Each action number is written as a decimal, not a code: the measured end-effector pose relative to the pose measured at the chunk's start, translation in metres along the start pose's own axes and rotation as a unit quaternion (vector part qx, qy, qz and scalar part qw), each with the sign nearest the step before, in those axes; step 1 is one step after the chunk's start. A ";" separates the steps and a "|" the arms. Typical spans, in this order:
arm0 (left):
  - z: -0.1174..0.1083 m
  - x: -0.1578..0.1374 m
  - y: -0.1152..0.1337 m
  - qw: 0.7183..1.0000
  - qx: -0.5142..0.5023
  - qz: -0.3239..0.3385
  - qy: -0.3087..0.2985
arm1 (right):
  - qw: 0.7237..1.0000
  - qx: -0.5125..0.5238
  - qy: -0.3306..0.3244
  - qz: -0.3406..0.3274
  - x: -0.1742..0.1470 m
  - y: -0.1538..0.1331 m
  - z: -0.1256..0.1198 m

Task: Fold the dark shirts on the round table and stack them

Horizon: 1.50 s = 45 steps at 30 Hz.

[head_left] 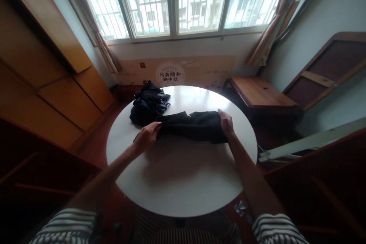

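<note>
A black garment [191,126] stretches sideways across the middle of the round white table [183,183]; its exact kind is hard to make out. At its left end, my left hand [147,136] pinches the cloth between thumb and fingers. My right hand [226,122] grips the opposite end, thumb up, with most of its fingers hidden by the fabric. Behind my left hand lies a crumpled heap of dark clothes [150,103], close to the garment, with a small striped edge showing on its right side.
A low wooden table [261,91] stands beyond the right side, near a leaning wooden-framed panel [328,68]. Wooden cabinets [63,95] line the left. A printed banner [200,70] hangs below the barred window. Small shiny scraps [239,208] lie on the floor at lower right.
</note>
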<state>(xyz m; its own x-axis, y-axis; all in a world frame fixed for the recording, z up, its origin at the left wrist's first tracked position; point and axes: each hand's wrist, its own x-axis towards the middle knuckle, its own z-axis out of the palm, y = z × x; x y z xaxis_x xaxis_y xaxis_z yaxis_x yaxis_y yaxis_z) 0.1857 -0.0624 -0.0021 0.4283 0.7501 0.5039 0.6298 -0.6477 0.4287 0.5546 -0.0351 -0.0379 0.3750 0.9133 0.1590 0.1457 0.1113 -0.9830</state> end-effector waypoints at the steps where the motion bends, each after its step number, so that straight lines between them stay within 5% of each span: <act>1: -0.006 0.006 0.007 1.000 -0.027 0.007 0.011 | 0.999 -0.036 0.033 -0.018 0.000 -0.001 -0.001; 3: -0.015 0.014 0.024 0.996 -0.077 0.029 -0.033 | 0.993 -0.086 0.052 -0.055 -0.002 -0.002 0.000; 6: -0.016 0.013 0.041 0.953 -0.162 0.075 -0.246 | 0.983 -0.122 -0.053 -0.130 -0.008 -0.004 0.007; 8: -0.011 0.009 0.039 0.930 -0.178 0.082 -0.311 | 0.964 -0.156 -0.118 -0.178 -0.011 -0.003 0.013; 13: 0.005 0.007 -0.024 0.994 -0.005 -0.018 -0.105 | 0.922 -0.247 -0.204 -0.219 -0.011 0.004 0.015; 16: 0.016 0.011 -0.063 0.990 0.048 -0.083 -0.101 | 0.915 -0.290 -0.220 -0.171 -0.009 0.003 0.011; 19: 0.025 0.013 -0.076 0.987 0.056 -0.112 -0.101 | 0.911 -0.312 -0.243 -0.119 -0.011 -0.004 0.007; 27: 0.014 0.029 -0.033 0.997 -0.055 -0.001 0.049 | 0.884 -0.364 -0.262 -0.133 -0.008 -0.042 0.025; 32: -0.007 0.043 0.005 0.979 -0.107 0.147 0.092 | 0.859 -0.282 -0.421 -0.069 -0.005 -0.063 0.051; 36: -0.031 0.049 0.017 0.980 -0.055 0.168 0.091 | 0.841 -0.185 -0.498 -0.099 -0.018 -0.080 0.056; 45: -0.068 0.051 0.012 0.961 -0.010 0.167 0.221 | 0.883 -0.111 -0.411 -0.198 -0.053 -0.135 0.010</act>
<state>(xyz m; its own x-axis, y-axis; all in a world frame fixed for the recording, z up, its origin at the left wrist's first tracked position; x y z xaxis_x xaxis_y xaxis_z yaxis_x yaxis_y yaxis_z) 0.1711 -0.0409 0.0793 0.2841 0.3728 0.8834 0.4901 -0.8483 0.2003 0.5057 -0.0946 0.0855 -0.5226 0.8063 0.2772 0.3265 0.4896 -0.8085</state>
